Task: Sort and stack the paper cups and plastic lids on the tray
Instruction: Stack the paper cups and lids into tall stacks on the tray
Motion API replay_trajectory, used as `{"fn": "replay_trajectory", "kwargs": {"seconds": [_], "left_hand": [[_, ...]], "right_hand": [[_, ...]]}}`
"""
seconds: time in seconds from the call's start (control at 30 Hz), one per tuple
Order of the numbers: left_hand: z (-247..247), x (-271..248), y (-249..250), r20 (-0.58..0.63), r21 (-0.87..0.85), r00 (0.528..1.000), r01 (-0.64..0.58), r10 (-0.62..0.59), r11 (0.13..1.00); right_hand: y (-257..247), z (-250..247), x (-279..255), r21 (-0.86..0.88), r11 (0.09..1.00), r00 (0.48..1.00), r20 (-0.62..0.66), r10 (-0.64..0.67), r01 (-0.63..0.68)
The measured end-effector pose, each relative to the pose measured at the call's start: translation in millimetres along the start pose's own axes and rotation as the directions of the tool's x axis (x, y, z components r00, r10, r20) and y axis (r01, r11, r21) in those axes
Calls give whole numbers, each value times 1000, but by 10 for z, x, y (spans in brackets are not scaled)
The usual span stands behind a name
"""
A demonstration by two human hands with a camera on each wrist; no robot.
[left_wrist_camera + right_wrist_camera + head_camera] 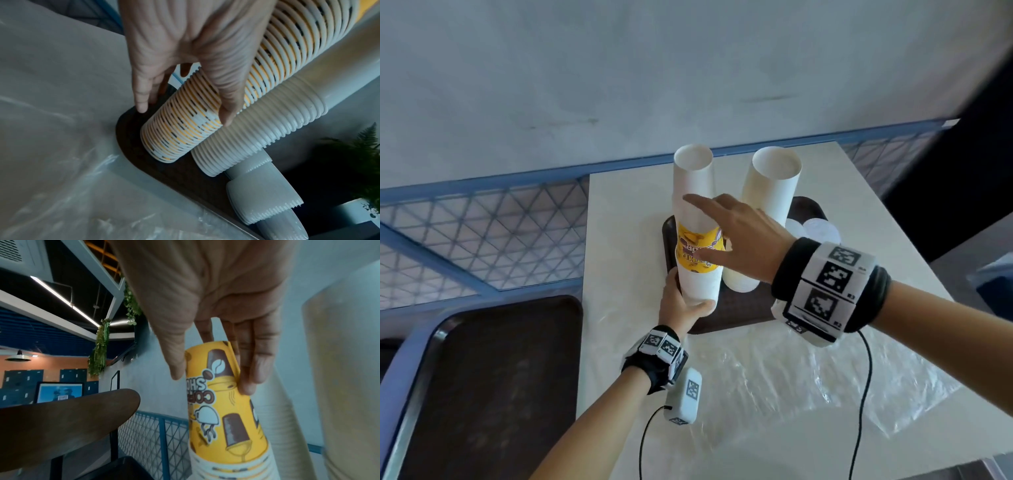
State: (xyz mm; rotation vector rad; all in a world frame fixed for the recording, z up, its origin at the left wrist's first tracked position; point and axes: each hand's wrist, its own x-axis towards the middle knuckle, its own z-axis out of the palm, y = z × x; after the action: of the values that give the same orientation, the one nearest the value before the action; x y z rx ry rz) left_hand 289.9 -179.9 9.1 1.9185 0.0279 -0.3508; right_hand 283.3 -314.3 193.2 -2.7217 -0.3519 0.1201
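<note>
A stack of upside-down paper cups, its outer cup printed yellow (697, 250) (224, 402), stands at the left of the brown tray (739, 310) (131, 138). My left hand (690, 294) (184, 115) grips its ribbed base. My right hand (698, 229) (211, 382) pinches the yellow cup between thumb and fingers. In the head view a white column of cups (693, 178) rises above the print; I cannot tell whether it is the same stack. A cream cup stack (770, 192) (246, 138) stands just to the right. White plastic lids (818, 229) (261, 194) sit stacked at the tray's far right.
A second brown tray (482, 394) lies at the lower left, beyond the table's left edge. Crumpled clear plastic wrap (791, 394) covers the near tabletop. A blue mesh railing (482, 233) runs behind the table. A potted fern (359, 154) shows in the left wrist view.
</note>
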Motion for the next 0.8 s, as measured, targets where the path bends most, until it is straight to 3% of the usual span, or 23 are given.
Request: {"fn": "replay_trajectory", "kwargs": {"seconds": [0.13,0.23,0.3,0.37,0.6,0.8], "left_hand": [[17,31,7,-26,1,999,-22,22,1000],[24,63,12,-18,19,1000,-21,21,1000],[38,97,3,-20,48,1000,-19,20,999],[47,125,1,-35,73,999,-7,9,997],[76,91,66,2,85,1000,-5,5,996],[113,75,73,7,86,1000,-22,22,996]], "right_hand": [[205,120,-305,303,950,954,-298,21,73],[494,280,-517,544,839,855,-449,261,29],[688,403,-554,631,768,805,-398,440,-108],[838,515,-506,637,739,790,-329,517,-218],[1046,684,-101,655,678,830,-136,541,-334],[1131,827,50,671,641,800,-118,588,-372]]}}
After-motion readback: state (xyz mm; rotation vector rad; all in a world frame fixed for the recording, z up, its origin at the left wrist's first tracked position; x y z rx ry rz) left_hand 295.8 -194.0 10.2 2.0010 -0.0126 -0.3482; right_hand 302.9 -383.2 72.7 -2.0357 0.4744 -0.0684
